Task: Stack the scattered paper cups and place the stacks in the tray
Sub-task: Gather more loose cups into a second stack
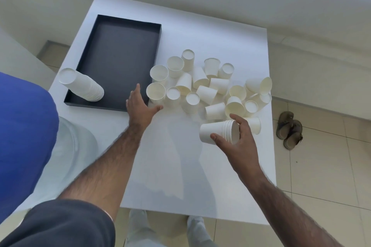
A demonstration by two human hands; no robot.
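1. My right hand (240, 136) grips a short nested stack (219, 132) of paper cups on its side, thumb under the wall and fingers curled over the rims, so the open mouth faces the loose pile and can take the next cup.

2. My left hand (140, 104) is spread wide and holds nothing; it lies low over the white table (180, 166), just beside the near right corner of the black tray (158, 32), fingers aimed at the nearest upright cup (155, 91), which I judge to be the next one to add.

3. The scattered cups (210, 84) lie jumbled right of the tray, some upright, some upside down, some tipped over, many touching.

4. A taller finished stack (81, 84) stands upside down in the tray's near left corner, probably set there to leave the dark floor free for further stacks.

5. With so many cups still loose, I judge the job well short of half done.
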